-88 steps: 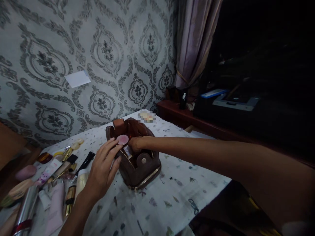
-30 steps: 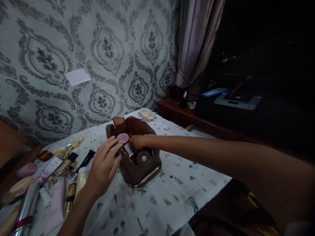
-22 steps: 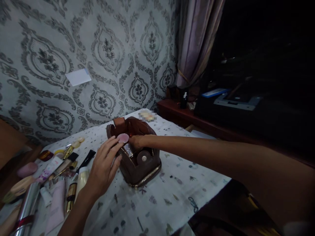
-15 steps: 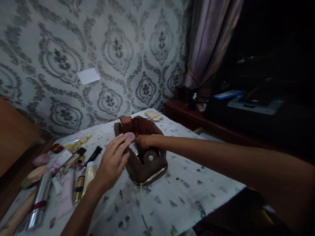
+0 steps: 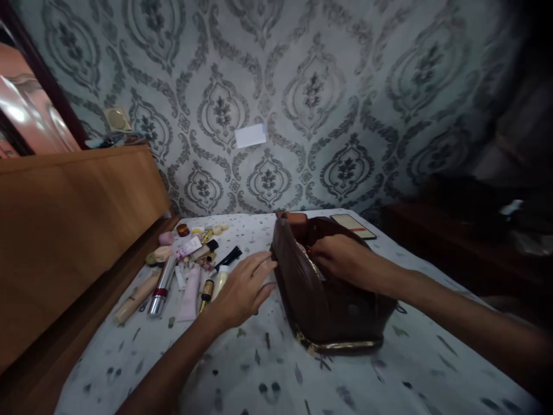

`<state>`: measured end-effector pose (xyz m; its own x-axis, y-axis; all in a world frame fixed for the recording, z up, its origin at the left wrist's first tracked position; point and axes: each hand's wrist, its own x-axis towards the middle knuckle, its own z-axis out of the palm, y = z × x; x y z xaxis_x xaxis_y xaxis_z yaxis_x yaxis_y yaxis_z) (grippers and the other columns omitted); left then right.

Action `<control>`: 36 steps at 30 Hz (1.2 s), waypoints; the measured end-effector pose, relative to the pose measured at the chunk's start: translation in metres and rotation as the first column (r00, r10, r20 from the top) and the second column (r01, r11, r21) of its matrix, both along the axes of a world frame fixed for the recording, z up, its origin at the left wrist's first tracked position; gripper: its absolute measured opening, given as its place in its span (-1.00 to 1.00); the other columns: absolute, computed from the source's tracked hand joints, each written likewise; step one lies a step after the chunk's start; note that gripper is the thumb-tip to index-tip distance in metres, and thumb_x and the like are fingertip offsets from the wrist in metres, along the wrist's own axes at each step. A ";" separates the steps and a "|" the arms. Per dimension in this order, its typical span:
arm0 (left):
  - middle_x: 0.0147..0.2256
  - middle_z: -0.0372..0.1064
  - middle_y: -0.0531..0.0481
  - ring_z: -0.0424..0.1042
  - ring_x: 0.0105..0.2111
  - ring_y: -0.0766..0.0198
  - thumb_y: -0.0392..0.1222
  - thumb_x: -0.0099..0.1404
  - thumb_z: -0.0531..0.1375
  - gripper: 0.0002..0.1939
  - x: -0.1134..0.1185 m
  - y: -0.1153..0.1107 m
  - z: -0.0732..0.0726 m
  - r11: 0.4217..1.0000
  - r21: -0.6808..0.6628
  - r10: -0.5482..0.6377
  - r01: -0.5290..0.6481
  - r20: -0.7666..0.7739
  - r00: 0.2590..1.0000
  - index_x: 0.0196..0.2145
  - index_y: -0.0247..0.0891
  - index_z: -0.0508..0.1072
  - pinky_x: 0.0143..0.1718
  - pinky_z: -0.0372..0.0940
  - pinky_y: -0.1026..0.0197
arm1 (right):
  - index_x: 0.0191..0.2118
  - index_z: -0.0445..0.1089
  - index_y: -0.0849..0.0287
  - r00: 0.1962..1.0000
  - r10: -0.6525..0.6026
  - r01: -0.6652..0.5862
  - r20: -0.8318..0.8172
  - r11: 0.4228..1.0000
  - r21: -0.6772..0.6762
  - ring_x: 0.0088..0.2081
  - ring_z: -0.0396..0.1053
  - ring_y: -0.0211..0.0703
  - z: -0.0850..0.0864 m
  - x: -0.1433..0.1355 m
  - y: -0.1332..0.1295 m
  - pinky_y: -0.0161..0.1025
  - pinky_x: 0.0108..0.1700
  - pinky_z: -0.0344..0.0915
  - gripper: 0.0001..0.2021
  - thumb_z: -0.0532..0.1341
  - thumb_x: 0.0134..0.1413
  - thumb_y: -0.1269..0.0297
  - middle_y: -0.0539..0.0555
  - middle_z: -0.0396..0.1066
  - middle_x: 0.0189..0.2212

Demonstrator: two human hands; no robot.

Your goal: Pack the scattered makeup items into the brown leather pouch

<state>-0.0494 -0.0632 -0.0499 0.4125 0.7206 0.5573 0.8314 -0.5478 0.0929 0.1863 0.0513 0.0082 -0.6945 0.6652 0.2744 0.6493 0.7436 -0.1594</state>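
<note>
A brown handbag (image 5: 328, 317) stands unzipped on the patterned cloth, its mouth tilted toward me. My left hand (image 5: 244, 288) rests at the bag's left side, fingers stretched out with the tips at its wall and nothing held. Inside the opening, my right hand (image 5: 341, 256) has its fingers curled; the tips and whatever they may hold are hidden. A small pinkish thing (image 5: 303, 249) shows at the inner left wall beside those fingers. Left of my left hand lie a cream bottle (image 5: 222, 278), a small gold-and-black bottle (image 5: 207, 291) and a pink tube (image 5: 190, 297).
More cosmetics spread at the left: a silver-and-red cylinder (image 5: 163, 288), a beige tube (image 5: 137, 298), a black tube (image 5: 228, 258) and several small jars. A flat rectangular item (image 5: 353, 226) lies behind the bag. A wooden panel (image 5: 82, 230) borders the left, the patterned wall (image 5: 294, 104) the back.
The view has swung left, showing more cosmetics and the wooden panel. The pink disc by my left fingertips no longer shows there. My right hand is still in the bag.
</note>
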 end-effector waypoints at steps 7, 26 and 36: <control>0.11 0.34 -0.20 0.31 0.15 0.07 -0.24 0.41 0.07 -0.77 -0.103 0.022 -0.015 0.846 -0.064 0.509 -0.529 -0.201 0.837 -0.01 -0.22 0.40 0.16 0.26 -0.02 | -0.38 0.39 0.16 0.891 0.201 -0.102 -0.406 0.962 0.253 -0.42 0.41 -0.21 0.024 -0.014 -0.082 -0.30 -0.38 0.30 -0.73 0.07 0.35 0.25 0.05 0.46 -0.41; 0.08 0.36 -0.16 0.39 0.05 0.05 -0.06 0.38 0.20 -0.63 -0.203 0.036 -0.036 0.408 -0.133 0.829 -0.903 -0.361 0.427 0.06 -0.28 0.40 0.06 0.32 -0.15 | -0.46 0.27 0.16 0.778 -0.069 -0.459 -0.625 0.617 -0.639 -0.51 0.27 -0.23 -0.129 -0.136 -0.115 -0.31 -0.45 0.18 -0.65 0.05 0.23 0.03 0.03 0.34 -0.51; -0.06 0.48 -0.24 0.43 -0.01 0.01 -0.11 0.36 0.17 -0.69 -0.215 0.029 -0.033 0.475 -0.205 0.810 -0.856 -0.278 0.516 -0.02 -0.35 0.40 0.10 0.20 -0.07 | -0.41 0.31 0.20 0.769 -0.134 -0.464 -0.625 0.557 -0.689 -0.52 0.19 -0.24 -0.140 -0.125 -0.118 -0.32 -0.46 0.11 -0.50 0.01 0.20 -0.18 0.02 0.30 -0.54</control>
<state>-0.2646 -0.0347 -0.0827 -0.4227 0.8680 0.2605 0.8949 0.4451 -0.0312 0.0610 -0.0667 -0.1318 -0.7214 0.6883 0.0763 0.0843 0.1968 -0.9768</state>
